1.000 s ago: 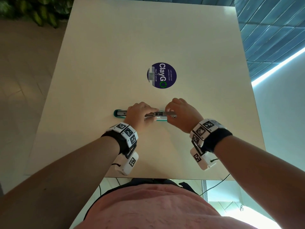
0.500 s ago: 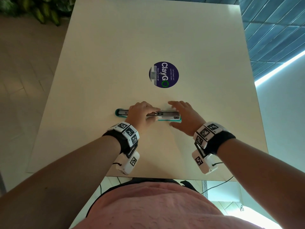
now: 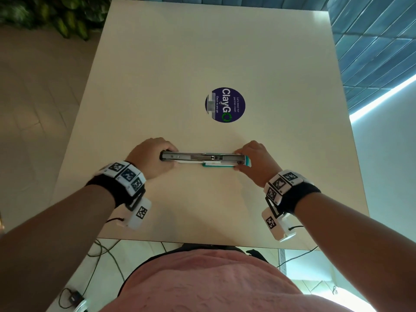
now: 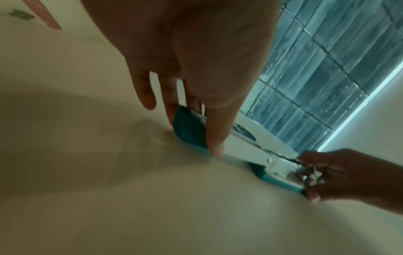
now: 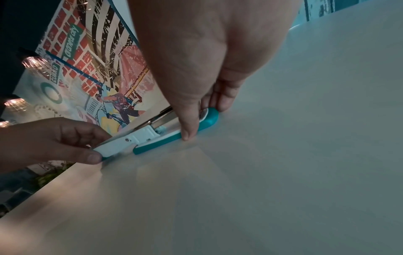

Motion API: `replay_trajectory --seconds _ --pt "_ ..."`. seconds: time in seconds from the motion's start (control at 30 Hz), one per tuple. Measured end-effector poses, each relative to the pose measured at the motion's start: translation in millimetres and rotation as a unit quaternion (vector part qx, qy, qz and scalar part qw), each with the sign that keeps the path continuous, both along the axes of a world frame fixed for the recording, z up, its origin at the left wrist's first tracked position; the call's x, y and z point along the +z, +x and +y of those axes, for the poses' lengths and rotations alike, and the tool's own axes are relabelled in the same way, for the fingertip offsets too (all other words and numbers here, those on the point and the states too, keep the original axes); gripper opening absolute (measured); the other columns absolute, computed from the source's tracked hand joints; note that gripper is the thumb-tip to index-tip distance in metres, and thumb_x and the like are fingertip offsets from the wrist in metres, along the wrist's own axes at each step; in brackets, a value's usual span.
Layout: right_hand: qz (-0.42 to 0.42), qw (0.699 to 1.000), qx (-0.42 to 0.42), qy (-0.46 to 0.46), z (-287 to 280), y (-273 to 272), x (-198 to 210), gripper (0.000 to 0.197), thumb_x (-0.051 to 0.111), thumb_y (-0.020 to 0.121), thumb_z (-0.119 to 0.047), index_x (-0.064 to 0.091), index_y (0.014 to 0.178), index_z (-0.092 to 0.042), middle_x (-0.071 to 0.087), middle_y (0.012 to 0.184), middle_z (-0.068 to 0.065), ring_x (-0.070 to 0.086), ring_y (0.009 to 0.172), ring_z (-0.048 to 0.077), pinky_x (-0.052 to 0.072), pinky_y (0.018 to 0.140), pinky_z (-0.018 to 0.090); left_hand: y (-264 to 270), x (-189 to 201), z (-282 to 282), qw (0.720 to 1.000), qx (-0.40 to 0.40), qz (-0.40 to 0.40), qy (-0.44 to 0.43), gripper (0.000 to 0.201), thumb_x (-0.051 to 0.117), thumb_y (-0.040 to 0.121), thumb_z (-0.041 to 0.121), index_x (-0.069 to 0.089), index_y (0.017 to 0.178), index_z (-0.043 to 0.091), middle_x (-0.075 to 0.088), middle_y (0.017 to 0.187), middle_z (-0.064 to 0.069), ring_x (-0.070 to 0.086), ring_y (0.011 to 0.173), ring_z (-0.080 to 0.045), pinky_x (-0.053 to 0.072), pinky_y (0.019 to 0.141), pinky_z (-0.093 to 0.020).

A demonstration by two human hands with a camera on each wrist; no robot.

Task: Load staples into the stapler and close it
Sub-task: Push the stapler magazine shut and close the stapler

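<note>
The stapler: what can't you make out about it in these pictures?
- Staples inside the stapler: head view too small, wrist views blurred.
- Its left end: covered by the left hand.
- Its right end: the right hand hides part.
- Label print: blurred in the left wrist view.

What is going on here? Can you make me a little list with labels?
Place: a pale table with a round purple sticker on it
Thing: a teal and white stapler, swung open, its metal inside facing up
Left hand: grips the stapler's left end
Right hand: pinches the teal right end
Staples: cannot tell if any are inside
Step left: closing the stapler
</note>
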State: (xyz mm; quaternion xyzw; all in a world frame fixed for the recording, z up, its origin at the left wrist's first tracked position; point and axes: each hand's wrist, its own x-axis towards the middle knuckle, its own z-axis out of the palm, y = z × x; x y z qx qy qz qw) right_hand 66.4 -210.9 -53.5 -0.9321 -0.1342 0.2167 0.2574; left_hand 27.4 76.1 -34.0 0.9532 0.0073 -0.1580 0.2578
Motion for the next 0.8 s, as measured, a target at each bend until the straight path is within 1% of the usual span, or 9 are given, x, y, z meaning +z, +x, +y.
replay_trajectory --seconds 0.1,0.2,0.23,0.37,0.5,0.6,0.67,0.73,0.8 --pt "-0.002 1.0 0.001 -0.004 1.2 -0.5 1.1 0.035 0.069 0.079 -0.02 0.06 0.112 -0.018 0.054 0.112 0.009 0.045 0.108 0.025 0.039 0.097 0.036 -0.7 18.9 -1.2 0.995 0.023 -0.062 -0.081 0.026 0.08 0.064 0.019 0.067 0.086 0.023 0.069 0.085 0.0 0.063 0.077 -0.016 0.053 0.075 -0.035" --pt "-0.003 1.0 0.002 -0.009 1.6 -0.2 1.1 0.035 0.068 0.079 -0.021 0.06 0.113 -0.018 0.055 0.111 0.009 0.046 0.107 0.026 0.039 0.095 0.034 6.6 34.8 -21.8 0.98 0.024 -0.116 -0.157 0.031 0.081 0.063 0.012 0.067 0.09 0.019 0.072 0.09 -0.002 0.064 0.081 -0.01 0.052 0.08 -0.022" --pt "-0.004 1.0 0.0 -0.008 1.5 -0.1 0.8 0.035 0.068 0.079 -0.021 0.06 0.113 -0.018 0.056 0.111 0.009 0.046 0.106 0.026 0.038 0.094 0.034 9.9 36.8 -32.6 0.977 0.022 -0.124 -0.172 0.032 0.081 0.063 0.011 0.067 0.091 0.019 0.072 0.091 -0.002 0.064 0.082 -0.01 0.051 0.08 -0.021" --pt "-0.006 1.0 -0.011 -0.004 2.7 -1.3 0.1 0.031 0.069 0.078 -0.019 0.063 0.109 -0.018 0.057 0.109 0.009 0.047 0.104 0.026 0.035 0.088 0.029 20.0 32.3 -80.5 0.971 -0.008 -0.128 -0.201 0.038 0.081 0.061 0.017 0.066 0.095 0.021 0.071 0.091 0.001 0.064 0.082 -0.011 0.051 0.079 -0.023" --pt "-0.009 0.998 -0.054 0.016 1.4 -2.7 -2.6 0.028 0.073 0.074 -0.021 0.063 0.1 -0.013 0.057 0.106 0.01 0.05 0.099 0.026 0.036 0.083 0.028 26.2 10.1 -116.3 0.982 -0.106 -0.103 -0.118 0.043 0.076 0.07 0.025 0.063 0.111 0.024 0.066 0.1 -0.003 0.054 0.093 -0.019 0.047 0.084 -0.033" --pt "-0.008 0.997 -0.068 0.032 -1.4 -4.7 -4.0 0.031 0.075 0.073 -0.022 0.062 0.1 -0.014 0.058 0.104 0.009 0.053 0.097 0.025 0.046 0.089 0.037 22.9 -6.3 -125.8 0.981 -0.139 -0.095 -0.1 0.047 0.068 0.079 0.019 0.055 0.124 0.022 0.064 0.105 -0.009 0.05 0.098 -0.026 0.044 0.086 -0.034" --pt "-0.009 0.996 -0.078 0.049 -2.9 -6.6 -4.4 0.035 0.075 0.073 -0.021 0.06 0.104 -0.013 0.059 0.104 0.009 0.054 0.096 0.025 0.048 0.091 0.041 19.8 -15.3 -125.9 0.979 -0.142 -0.097 -0.106 0.05 0.063 0.083 0.018 0.049 0.131 0.023 0.063 0.101 -0.012 0.051 0.096 -0.029 0.044 0.087 -0.035" --pt "-0.014 0.995 -0.082 0.062 -3.8 -8.3 -4.7 0.037 0.075 0.073 -0.021 0.058 0.105 -0.013 0.059 0.103 0.008 0.054 0.096 0.024 0.049 0.091 0.041 17.2 -22.8 -123.2 0.978 -0.17 -0.103 -0.068 0.056 0.059 0.086 0.019 0.038 0.137 0.027 0.063 0.099 -0.012 0.051 0.096 -0.031 0.046 0.089 -0.041" --pt "-0.02 0.995 -0.071 0.061 -5.1 -9.8 -5.9 0.036 0.074 0.074 -0.02 0.058 0.106 -0.014 0.059 0.104 0.009 0.054 0.097 0.024 0.048 0.091 0.039 14.7 -26.7 -118.9 0.975 -0.204 -0.089 0.008 0.07 0.058 0.085 0.021 0.018 0.141 0.035 0.059 0.114 -0.008 0.05 0.106 -0.031 0.044 0.094 -0.046"
